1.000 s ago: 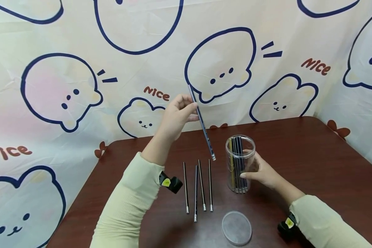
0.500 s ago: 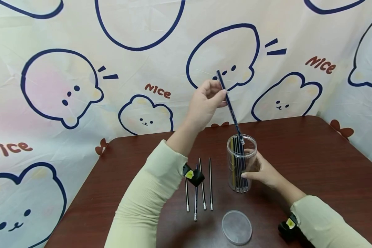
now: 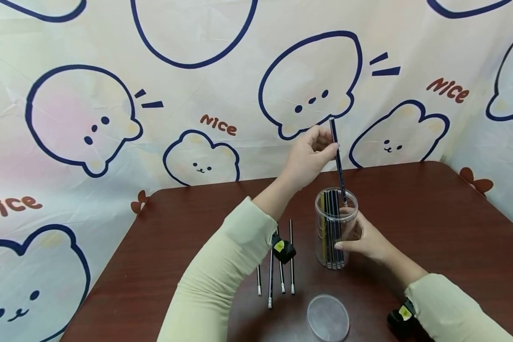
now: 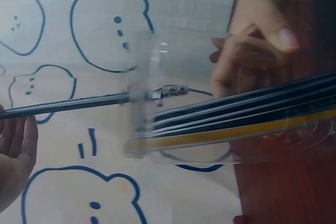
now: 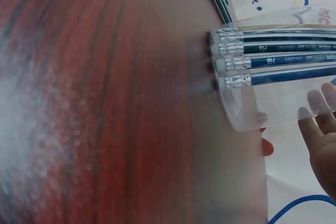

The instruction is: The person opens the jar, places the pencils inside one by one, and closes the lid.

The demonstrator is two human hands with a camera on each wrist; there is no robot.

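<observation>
My left hand (image 3: 309, 156) pinches a dark blue pencil (image 3: 339, 164) near its upper end, above a clear plastic jar (image 3: 320, 237). The pencil's eraser end points down and has passed inside the jar's mouth, as the left wrist view shows. Around the jar's right side curls my right hand (image 3: 361, 237), thumb in front. Several pencils (image 5: 289, 60) stand in the jar with their eraser ends at the bottom; most are dark, and one is yellow (image 4: 231, 130). On the table left of the jar lie several dark pencils (image 3: 292, 266), partly hidden by my left wrist camera.
A round translucent lid (image 3: 327, 317) lies on the dark red-brown table (image 3: 188, 237) in front of the jar. Behind the table hangs a pale cloth (image 3: 188, 95) printed with cartoon bears.
My left hand has carried the pencil to the right and then down, so its eraser end has entered the jar's mouth. My right hand has kept its grip on the jar.
</observation>
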